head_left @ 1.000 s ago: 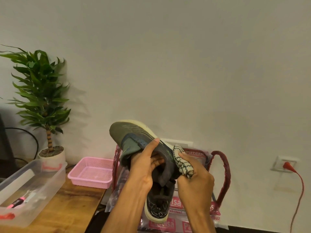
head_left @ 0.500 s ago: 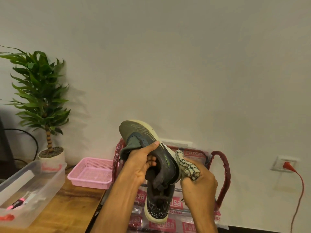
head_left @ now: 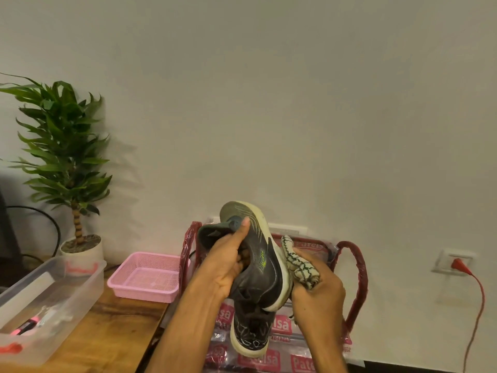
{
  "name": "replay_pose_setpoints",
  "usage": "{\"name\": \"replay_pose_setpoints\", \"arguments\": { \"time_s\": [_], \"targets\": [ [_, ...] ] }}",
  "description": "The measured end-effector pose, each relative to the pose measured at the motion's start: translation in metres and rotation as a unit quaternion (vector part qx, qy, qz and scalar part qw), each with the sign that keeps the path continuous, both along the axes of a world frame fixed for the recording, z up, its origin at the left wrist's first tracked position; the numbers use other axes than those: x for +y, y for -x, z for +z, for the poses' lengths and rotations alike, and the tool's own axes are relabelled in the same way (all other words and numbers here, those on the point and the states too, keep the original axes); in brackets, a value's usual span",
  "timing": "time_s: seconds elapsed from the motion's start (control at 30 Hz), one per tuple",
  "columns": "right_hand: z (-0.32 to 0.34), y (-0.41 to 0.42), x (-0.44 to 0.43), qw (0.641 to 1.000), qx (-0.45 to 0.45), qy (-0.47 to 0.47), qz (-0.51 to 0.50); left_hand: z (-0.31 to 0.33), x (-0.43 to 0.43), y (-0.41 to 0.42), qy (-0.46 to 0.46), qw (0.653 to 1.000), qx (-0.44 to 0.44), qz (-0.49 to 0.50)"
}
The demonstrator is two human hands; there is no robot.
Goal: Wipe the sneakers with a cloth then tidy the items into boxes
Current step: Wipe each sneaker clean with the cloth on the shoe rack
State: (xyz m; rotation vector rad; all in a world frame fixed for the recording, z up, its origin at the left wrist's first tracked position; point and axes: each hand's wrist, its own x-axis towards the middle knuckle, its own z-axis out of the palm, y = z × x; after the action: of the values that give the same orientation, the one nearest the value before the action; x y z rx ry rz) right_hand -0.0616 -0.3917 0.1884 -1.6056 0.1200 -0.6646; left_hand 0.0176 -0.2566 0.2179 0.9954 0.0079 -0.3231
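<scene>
Your left hand (head_left: 226,265) grips the dark sneaker (head_left: 265,267) at its collar, with the fingers curled into the opening and the thumb laid up the heel. The shoe hangs in the air, heel up and toe down, in front of the red-handled plastic bag (head_left: 357,267). Your right hand (head_left: 320,294) curls its fingers round a bunched patterned cloth (head_left: 298,265), which touches the white sole edge. Another white-rimmed toe shows below; you cannot tell whether it is a separate shoe. The wooden table (head_left: 113,335) ends just beside your left forearm. The pink basket (head_left: 145,293) sits near that edge, and the clear plastic box (head_left: 80,286) is further left.
</scene>
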Motion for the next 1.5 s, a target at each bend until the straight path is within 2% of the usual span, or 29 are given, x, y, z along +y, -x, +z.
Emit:
{"name": "replay_pose_setpoints", "arguments": {
  "time_s": [0.17,0.27,0.4,0.53,0.6,0.7,0.77,0.83,0.9,0.97,1.07,1.13,1.2,1.3,1.33,1.43,1.5],
  "targets": [
    [-0.013,-0.003,-0.002,0.994,0.018,0.109,-0.025,-0.001,0.006,0.001,-0.019,0.999,-0.010,-0.031],
    [-0.013,-0.007,-0.003,0.980,-0.018,0.187,-0.069,-0.001,0.007,0.000,-0.030,0.998,-0.013,-0.054],
    [-0.013,-0.011,0.010,0.947,-0.083,0.295,-0.096,0.001,-0.002,0.003,-0.052,0.997,-0.026,-0.049],
    [-0.025,-0.012,0.023,0.888,-0.139,0.432,-0.074,0.000,-0.001,0.004,-0.062,0.995,-0.056,-0.045],
    [-0.022,-0.021,0.018,0.890,-0.145,0.423,-0.089,-0.001,0.000,0.007,-0.063,0.993,-0.081,-0.064],
    [-0.007,-0.036,0.015,0.917,-0.121,0.359,-0.126,0.001,-0.003,0.008,-0.064,0.990,-0.102,-0.066],
    [-0.005,-0.036,0.020,0.925,-0.119,0.343,-0.112,0.003,-0.003,0.006,-0.063,0.991,-0.107,-0.051],
    [-0.013,-0.030,0.021,0.916,-0.141,0.367,-0.081,0.004,-0.001,0.004,-0.049,0.993,-0.103,-0.042],
    [-0.018,-0.025,0.016,0.890,-0.165,0.422,-0.057,0.002,0.002,0.004,-0.030,0.995,-0.091,-0.043],
    [-0.015,-0.032,0.006,0.875,-0.171,0.449,-0.061,-0.003,0.001,0.006,-0.031,0.995,-0.084,-0.051],
    [-0.002,-0.047,-0.003,0.911,-0.120,0.383,-0.100,-0.007,-0.005,0.008,-0.045,0.993,-0.093,-0.049],
    [-0.001,-0.047,-0.001,0.923,-0.109,0.358,-0.093,-0.004,-0.008,0.006,-0.034,0.994,-0.099,-0.035],
    [-0.009,-0.036,0.005,0.912,-0.130,0.384,-0.064,-0.001,-0.005,0.000,-0.010,0.995,-0.099,-0.027],
    [-0.017,-0.028,0.004,0.876,-0.178,0.445,-0.042,0.000,0.003,-0.004,-0.009,0.994,-0.109,-0.029],
    [-0.014,-0.033,-0.001,0.877,-0.178,0.443,-0.053,-0.002,0.002,-0.003,-0.010,0.993,-0.108,-0.037],
    [0.000,-0.049,-0.007,0.911,-0.125,0.379,-0.100,-0.005,-0.001,0.001,-0.001,0.994,-0.102,-0.047],
    [-0.001,-0.047,-0.003,0.909,-0.126,0.387,-0.086,-0.005,-0.002,-0.001,0.011,0.995,-0.099,-0.031]
  ]
}}
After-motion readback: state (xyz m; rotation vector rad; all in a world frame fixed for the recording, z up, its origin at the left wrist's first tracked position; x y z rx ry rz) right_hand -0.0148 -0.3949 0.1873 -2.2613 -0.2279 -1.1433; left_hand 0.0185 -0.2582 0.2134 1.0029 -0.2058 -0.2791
